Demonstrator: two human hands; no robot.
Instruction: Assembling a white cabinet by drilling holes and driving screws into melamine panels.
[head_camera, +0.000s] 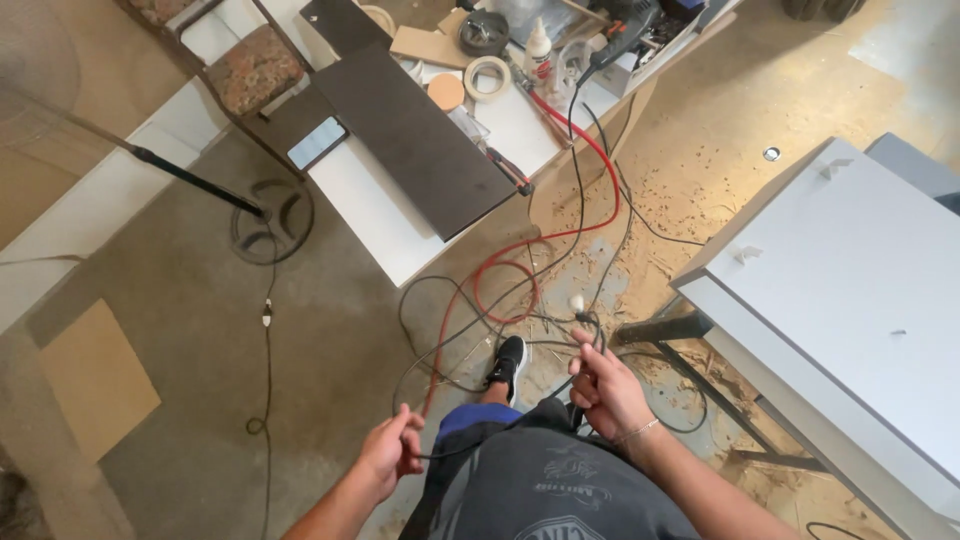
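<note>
while both our right hand and left hand clench it, black cable: light, limp, tangle-prone; we judge gripping near the plug end best.

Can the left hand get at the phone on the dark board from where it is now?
Probably not. The left hand is pinching a black cable low by the body, and the phone lies far off across bare floor, so stepping closer looks necessary.

Views: one, head-worn | Position: above the person's own torso | Facing: steeply down and forward | Range: hands near, floor farther, bench beyond | Overlap: none
</note>
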